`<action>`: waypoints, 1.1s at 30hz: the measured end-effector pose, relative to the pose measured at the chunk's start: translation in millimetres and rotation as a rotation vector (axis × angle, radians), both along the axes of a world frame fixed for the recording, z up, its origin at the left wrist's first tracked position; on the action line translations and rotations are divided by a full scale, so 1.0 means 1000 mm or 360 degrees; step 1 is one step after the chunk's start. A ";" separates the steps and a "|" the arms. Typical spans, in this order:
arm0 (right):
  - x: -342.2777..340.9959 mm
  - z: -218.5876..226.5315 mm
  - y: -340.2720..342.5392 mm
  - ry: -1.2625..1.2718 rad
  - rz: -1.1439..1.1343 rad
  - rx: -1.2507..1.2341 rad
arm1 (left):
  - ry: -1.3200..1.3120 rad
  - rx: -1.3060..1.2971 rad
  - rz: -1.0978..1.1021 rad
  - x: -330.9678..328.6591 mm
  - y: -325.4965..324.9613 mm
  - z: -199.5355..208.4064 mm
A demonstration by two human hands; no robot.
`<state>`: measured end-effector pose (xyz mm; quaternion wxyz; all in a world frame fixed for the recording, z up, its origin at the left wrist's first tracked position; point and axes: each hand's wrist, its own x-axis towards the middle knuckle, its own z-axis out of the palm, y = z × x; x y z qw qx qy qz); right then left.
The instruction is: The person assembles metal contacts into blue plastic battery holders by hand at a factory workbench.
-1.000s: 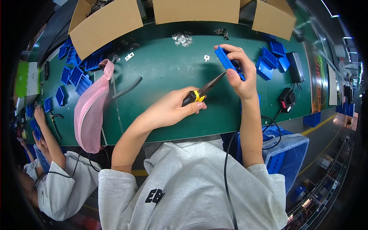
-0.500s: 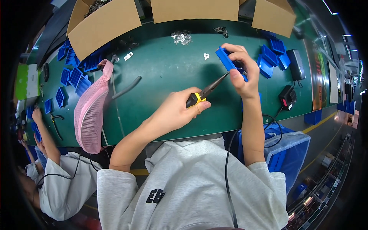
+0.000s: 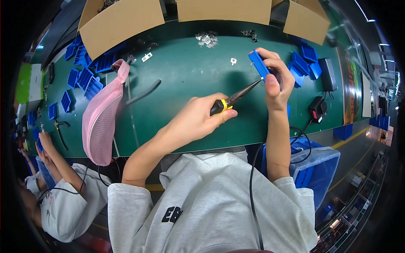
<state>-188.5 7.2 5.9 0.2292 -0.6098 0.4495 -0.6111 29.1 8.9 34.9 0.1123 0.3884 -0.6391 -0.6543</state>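
My left hand point(image 3: 195, 118) is closed round the yellow-and-black handles of long-nose pliers point(image 3: 244, 92). The tips of the pliers meet the lower end of a blue plastic housing point(image 3: 259, 65), where a tiny bright spot shows; I cannot tell whether they grip anything. That housing is tilted in my right hand point(image 3: 279, 86), the thumb low and the fingers curled over its far side. A small flat metal piece point(image 3: 233, 61) lies on the green table point(image 3: 181, 92) left of the housing. Farther back is a pile of silvery metal pieces point(image 3: 206, 40).
Cardboard boxes point(image 3: 223, 10) line the back. Blue housings lie at right point(image 3: 300, 63) and left point(image 3: 86, 78). A pink mesh pouch point(image 3: 101, 114) and a grey tube point(image 3: 143, 92) are at my left. A black device point(image 3: 317, 109) sits at right; a co-worker's hand point(image 3: 45, 141) is far left.
The view has shifted slightly. The blue housing has turned a little in my right hand, and the pliers' tips still meet its lower end. The co-worker's hands have moved.
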 end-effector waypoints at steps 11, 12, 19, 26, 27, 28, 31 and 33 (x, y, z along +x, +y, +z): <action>0.004 -0.006 -0.006 -0.0019 0.0172 0.0222 | 0.0190 0.0243 -0.0145 0.004 -0.015 -0.024; 0.004 -0.007 -0.005 -0.0030 0.0193 0.0247 | 0.0214 0.0162 -0.0164 0.004 -0.014 -0.025; 0.004 -0.009 -0.004 -0.0303 0.0202 0.0367 | 0.0067 -0.0085 -0.0311 0.008 -0.019 -0.029; 0.025 0.006 0.004 -0.0679 0.0280 0.1058 | 0.0534 0.0025 0.0604 0.009 -0.024 -0.014; 0.028 0.002 0.006 -0.0582 0.0338 0.1103 | 0.0589 0.0040 0.0622 0.007 -0.023 -0.015; 0.029 -0.001 0.008 -0.0485 0.0397 0.1145 | 0.0546 0.0070 0.0596 0.005 -0.022 -0.013; 0.028 0.004 0.011 -0.0326 0.0380 0.1190 | 0.0447 0.0315 0.0303 0.011 -0.030 -0.013; 0.026 0.004 0.011 -0.0198 0.0371 0.1231 | 0.0371 0.0513 0.0240 0.010 -0.028 -0.011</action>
